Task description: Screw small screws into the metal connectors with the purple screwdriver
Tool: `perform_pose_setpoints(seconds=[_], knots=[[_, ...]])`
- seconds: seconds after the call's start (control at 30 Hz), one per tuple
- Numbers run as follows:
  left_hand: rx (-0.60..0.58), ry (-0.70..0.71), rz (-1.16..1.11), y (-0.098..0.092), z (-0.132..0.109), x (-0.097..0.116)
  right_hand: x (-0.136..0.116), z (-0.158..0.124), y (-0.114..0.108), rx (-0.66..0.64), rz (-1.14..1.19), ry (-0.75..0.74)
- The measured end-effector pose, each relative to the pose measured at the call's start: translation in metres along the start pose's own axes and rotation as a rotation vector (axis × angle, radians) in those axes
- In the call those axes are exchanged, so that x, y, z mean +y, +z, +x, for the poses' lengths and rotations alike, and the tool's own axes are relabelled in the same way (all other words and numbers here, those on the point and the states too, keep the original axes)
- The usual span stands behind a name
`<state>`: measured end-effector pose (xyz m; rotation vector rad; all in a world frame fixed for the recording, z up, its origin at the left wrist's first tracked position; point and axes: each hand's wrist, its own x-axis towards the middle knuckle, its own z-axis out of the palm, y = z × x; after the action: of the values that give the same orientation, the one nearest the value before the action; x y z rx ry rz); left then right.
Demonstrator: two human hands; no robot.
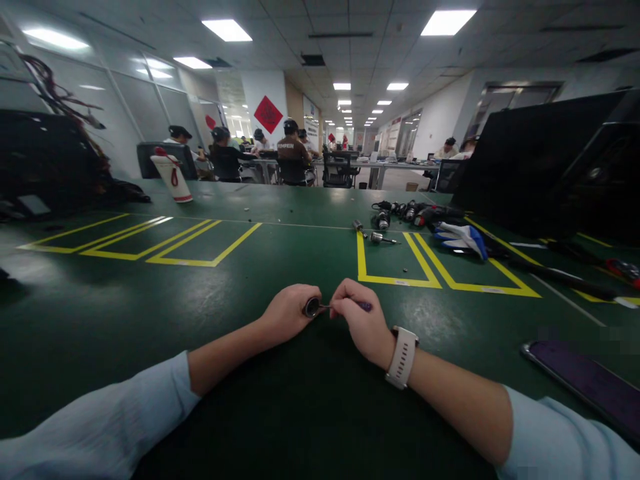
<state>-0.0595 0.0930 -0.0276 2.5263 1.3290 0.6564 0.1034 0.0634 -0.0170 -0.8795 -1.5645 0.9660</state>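
Note:
My left hand [290, 312] is closed around a small dark cylindrical part [312, 307], whose round metal-rimmed end faces me. In my right hand [361, 317] is a small screwdriver [367, 307] with a purple handle; its thin shaft points left and meets the rim of the part, though I cannot tell whether it touches. Both hands are just above the green table [280, 260], close together. Past them lie a metal fitting with a thin shaft [381, 238] and another small metal piece [357, 226].
Several dark metal parts [411, 211] and blue-white gloves [463, 239] lie at the back right. A dark purple flat object [585, 380] is at right. A white cup [173, 176] stands back left. Black monitors [540, 153] flank the table. People sit at desks beyond.

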Motion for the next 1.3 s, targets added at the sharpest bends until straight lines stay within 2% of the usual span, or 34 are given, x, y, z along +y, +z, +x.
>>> perform_pose_setpoints(seconds=[0.13, 0.23, 0.33, 0.5, 0.63, 0.8, 1.13, 1.3], knots=[[0.01, 0.009, -0.058, -0.001, -0.001, 0.0, 0.011, 0.004, 0.003, 0.123, 0.361, 0.218], [0.013, 0.012, -0.112, -0.002, 0.0, 0.0, 0.019, 0.003, 0.005, 0.138, 0.527, 0.297], [0.019, 0.0, -0.17, -0.002, 0.0, -0.002, 0.021, -0.001, 0.005, 0.131, 0.556, 0.261], [0.037, -0.042, -0.177, -0.002, 0.0, -0.007, 0.015, -0.005, 0.005, 0.137, 0.372, 0.125], [0.043, -0.038, -0.183, -0.001, -0.001, -0.009, 0.017, -0.002, 0.007, 0.077, 0.473, 0.206], [0.064, -0.019, -0.242, 0.001, 0.0, -0.011, 0.02, 0.001, 0.008, 0.11, 0.664, 0.347], [0.064, -0.015, -0.317, 0.003, -0.001, -0.01, 0.019, -0.002, 0.004, 0.146, 0.581, 0.216], [0.026, 0.002, -0.262, 0.002, -0.002, -0.008, 0.014, -0.006, 0.0, 0.076, 0.267, 0.023]])
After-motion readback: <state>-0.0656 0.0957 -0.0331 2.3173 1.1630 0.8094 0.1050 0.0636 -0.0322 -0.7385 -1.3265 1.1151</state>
